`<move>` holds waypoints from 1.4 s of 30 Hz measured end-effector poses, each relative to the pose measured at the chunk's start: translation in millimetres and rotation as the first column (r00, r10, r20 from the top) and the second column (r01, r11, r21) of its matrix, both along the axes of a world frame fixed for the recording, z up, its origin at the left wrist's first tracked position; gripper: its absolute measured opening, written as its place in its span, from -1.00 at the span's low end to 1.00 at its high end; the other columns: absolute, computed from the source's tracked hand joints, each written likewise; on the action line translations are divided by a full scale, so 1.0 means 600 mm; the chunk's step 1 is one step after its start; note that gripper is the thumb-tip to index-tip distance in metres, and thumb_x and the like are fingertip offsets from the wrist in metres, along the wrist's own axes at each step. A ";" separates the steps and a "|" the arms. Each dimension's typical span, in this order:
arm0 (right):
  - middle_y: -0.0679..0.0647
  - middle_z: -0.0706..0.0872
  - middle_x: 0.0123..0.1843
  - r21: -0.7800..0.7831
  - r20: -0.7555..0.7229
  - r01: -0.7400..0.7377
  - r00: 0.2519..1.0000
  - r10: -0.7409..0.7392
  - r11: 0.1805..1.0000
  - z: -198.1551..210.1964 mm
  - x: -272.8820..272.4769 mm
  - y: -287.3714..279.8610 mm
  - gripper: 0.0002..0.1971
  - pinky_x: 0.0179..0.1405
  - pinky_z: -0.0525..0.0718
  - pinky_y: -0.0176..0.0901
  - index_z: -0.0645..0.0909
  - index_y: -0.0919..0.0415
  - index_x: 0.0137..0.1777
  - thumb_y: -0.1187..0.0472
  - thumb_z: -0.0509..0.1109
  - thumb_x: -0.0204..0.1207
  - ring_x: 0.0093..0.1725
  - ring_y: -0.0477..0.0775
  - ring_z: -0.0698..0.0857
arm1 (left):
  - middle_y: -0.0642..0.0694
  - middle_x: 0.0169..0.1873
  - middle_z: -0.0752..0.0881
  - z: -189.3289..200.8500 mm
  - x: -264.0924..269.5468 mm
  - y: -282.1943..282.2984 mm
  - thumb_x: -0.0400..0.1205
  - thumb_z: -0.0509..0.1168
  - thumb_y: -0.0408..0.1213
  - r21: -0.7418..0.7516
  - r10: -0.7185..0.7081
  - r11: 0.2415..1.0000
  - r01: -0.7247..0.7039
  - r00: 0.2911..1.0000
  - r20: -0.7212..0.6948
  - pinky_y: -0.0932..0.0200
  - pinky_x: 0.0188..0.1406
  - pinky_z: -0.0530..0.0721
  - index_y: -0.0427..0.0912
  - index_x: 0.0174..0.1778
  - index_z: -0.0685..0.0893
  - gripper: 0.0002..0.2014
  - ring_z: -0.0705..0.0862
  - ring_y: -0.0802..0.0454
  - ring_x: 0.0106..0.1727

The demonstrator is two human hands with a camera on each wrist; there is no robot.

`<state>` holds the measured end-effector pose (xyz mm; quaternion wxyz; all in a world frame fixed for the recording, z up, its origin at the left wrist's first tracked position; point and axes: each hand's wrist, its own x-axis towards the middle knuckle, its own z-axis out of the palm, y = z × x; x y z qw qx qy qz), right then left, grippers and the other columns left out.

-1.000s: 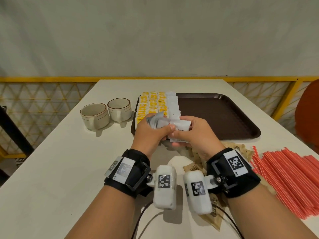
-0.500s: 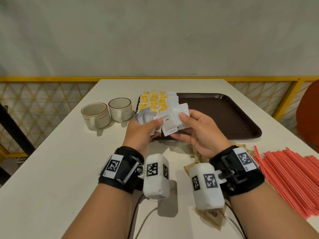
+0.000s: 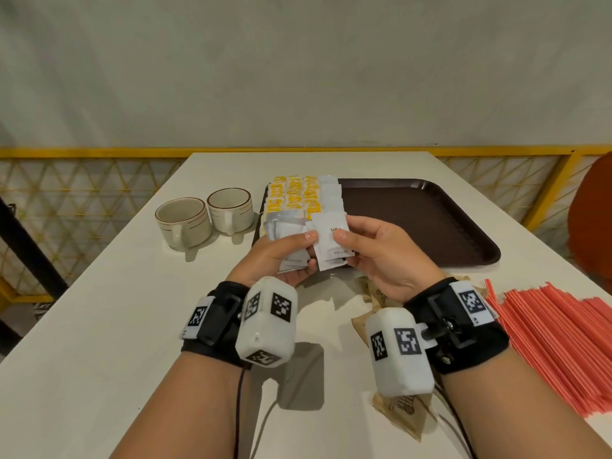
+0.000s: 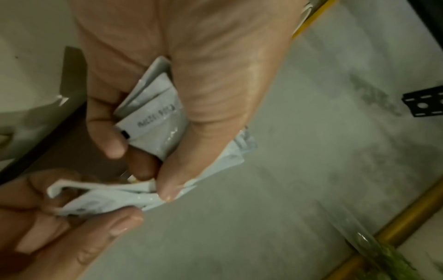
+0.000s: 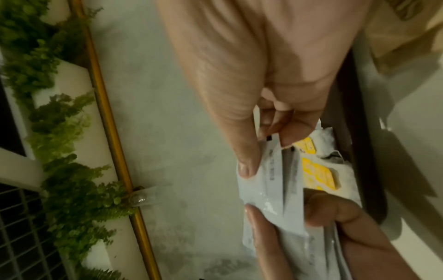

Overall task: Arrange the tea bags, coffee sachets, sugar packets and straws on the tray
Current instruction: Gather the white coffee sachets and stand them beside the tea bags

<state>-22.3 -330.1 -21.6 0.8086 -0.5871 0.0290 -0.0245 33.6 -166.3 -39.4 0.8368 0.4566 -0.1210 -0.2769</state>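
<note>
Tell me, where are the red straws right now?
In the head view, the red straws lie heaped on the white table, near its right edge, beside the right hand and off the brown tray.

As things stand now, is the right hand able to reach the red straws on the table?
Probably not straight away. The red straws lie in the open on the table, just beside the right hand, with nothing between them. But that hand is busy pinching white sachets, so it must put them down first.

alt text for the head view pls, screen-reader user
Both hands hold white sachets above the near left corner of a brown tray: the left hand grips a fanned stack, the right hand pinches a few. Yellow tea bags line the tray; two mugs left, red straws right.
</note>
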 end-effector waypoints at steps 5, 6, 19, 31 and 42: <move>0.31 0.76 0.12 -0.018 -0.007 -0.046 0.999 0.046 0.999 0.004 -0.003 0.002 -0.67 -0.18 0.75 -0.21 0.61 0.34 0.29 0.40 0.39 0.51 -0.07 0.08 0.75 | -0.31 0.24 0.70 -0.001 -0.005 -0.005 0.50 0.44 -0.27 -0.085 0.009 0.996 -0.014 0.998 -0.067 -0.14 0.17 0.70 -0.22 0.43 0.52 -0.45 0.71 -0.22 0.21; 0.31 0.76 0.10 0.002 -0.002 -0.024 1.000 0.024 1.000 0.003 -0.002 0.003 -0.65 -0.18 0.75 -0.21 0.61 0.35 0.28 0.40 0.41 0.48 -0.07 0.09 0.75 | -0.31 0.21 0.72 0.001 -0.004 -0.006 0.49 0.43 -0.18 -0.099 0.015 0.995 -0.026 0.994 -0.111 -0.12 0.09 0.74 -0.22 0.42 0.52 -0.44 0.73 -0.21 0.18; 0.10 0.77 -0.02 -0.298 0.085 0.113 0.992 -0.091 0.948 -0.005 -0.004 0.010 -0.70 -0.26 0.74 -0.24 0.70 0.22 0.15 0.33 0.56 0.40 -0.28 -0.07 0.77 | -0.29 0.07 0.77 -0.005 -0.013 -0.025 0.28 0.37 0.17 -0.028 -0.108 0.994 0.104 0.973 -0.203 -0.02 -0.10 0.78 -0.16 0.15 0.71 -0.39 0.78 -0.19 0.03; -0.26 0.27 0.59 -0.827 0.092 -0.071 0.962 0.258 0.558 0.030 0.015 0.025 -0.08 0.45 0.38 -0.31 0.17 -0.16 0.65 0.03 0.62 0.35 0.56 -0.24 0.26 | -0.18 -0.03 0.75 -0.003 -0.005 -0.022 0.43 0.27 0.31 0.052 0.018 0.999 -0.013 0.995 -0.101 -0.02 0.38 0.50 -0.11 -0.03 0.83 -0.43 0.76 -0.02 -0.04; 0.01 0.49 0.38 -0.997 -0.011 -0.040 0.919 0.395 0.066 0.064 0.043 0.046 -0.14 0.09 0.39 -0.46 0.31 0.13 0.54 0.15 0.67 0.28 0.28 -0.05 0.51 | -0.18 -0.16 0.83 0.011 -0.009 -0.028 0.20 0.29 0.35 0.096 0.075 0.994 -0.059 0.982 -0.175 -0.24 0.28 0.58 -0.06 0.00 0.71 -0.37 0.74 -0.12 0.01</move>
